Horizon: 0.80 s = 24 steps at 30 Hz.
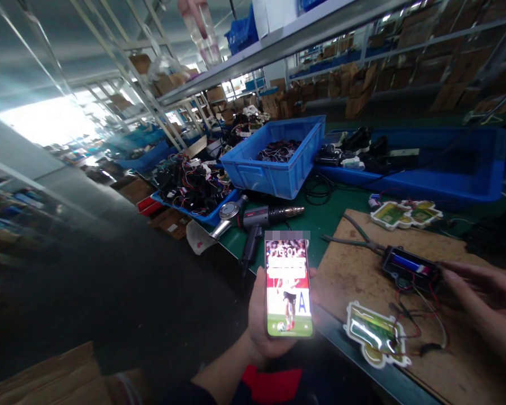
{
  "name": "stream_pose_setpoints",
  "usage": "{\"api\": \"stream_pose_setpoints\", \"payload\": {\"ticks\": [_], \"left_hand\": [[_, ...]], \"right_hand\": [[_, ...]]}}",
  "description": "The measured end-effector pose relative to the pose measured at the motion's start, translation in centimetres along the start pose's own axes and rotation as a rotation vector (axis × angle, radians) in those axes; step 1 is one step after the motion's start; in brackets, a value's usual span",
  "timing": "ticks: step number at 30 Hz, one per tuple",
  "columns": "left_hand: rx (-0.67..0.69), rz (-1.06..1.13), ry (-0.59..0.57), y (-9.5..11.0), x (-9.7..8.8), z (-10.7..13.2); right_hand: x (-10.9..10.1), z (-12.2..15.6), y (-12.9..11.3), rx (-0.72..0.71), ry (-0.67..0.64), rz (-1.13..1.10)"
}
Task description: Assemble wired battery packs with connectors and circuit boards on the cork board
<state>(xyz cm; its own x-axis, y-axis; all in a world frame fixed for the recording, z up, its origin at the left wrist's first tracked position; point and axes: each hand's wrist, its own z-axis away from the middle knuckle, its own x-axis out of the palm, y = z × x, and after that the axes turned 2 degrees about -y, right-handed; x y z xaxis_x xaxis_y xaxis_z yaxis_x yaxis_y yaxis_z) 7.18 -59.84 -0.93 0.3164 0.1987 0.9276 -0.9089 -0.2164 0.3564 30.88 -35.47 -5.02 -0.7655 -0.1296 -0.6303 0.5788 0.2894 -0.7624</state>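
Note:
My left hand is wrapped round a smartphone held upright off the bench edge, its lit screen showing a footballer. My right hand rests on the brown board, fingers stretched toward a small black battery holder with a blue cell in it; the fingertips are at its right end. Thin red and black wires run from the holder down to a flat truck-shaped plastic piece lying on the board.
A heat gun lies on the green bench. Behind it stand a blue bin of wired parts, a long blue tray, and two more shaped pieces. Cardboard boxes sit on the floor at the left.

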Motion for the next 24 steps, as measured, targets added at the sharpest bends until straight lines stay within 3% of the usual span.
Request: {"api": "stream_pose_setpoints", "payload": {"ticks": [7, 20, 24], "left_hand": [[-0.074, -0.034, 0.037, 0.1, 0.4, 0.1], [-0.022, -0.005, 0.039, -0.1, 0.2, 0.0], [-0.126, -0.038, 0.012, 0.2, 0.1, -0.4]], "right_hand": [[-0.2, -0.3, 0.4, 0.057, -0.042, -0.069], [-0.3, -0.1, -0.7, 0.067, -0.036, -0.089], [-0.7, 0.1, -2.3, 0.093, -0.059, -0.074]]}}
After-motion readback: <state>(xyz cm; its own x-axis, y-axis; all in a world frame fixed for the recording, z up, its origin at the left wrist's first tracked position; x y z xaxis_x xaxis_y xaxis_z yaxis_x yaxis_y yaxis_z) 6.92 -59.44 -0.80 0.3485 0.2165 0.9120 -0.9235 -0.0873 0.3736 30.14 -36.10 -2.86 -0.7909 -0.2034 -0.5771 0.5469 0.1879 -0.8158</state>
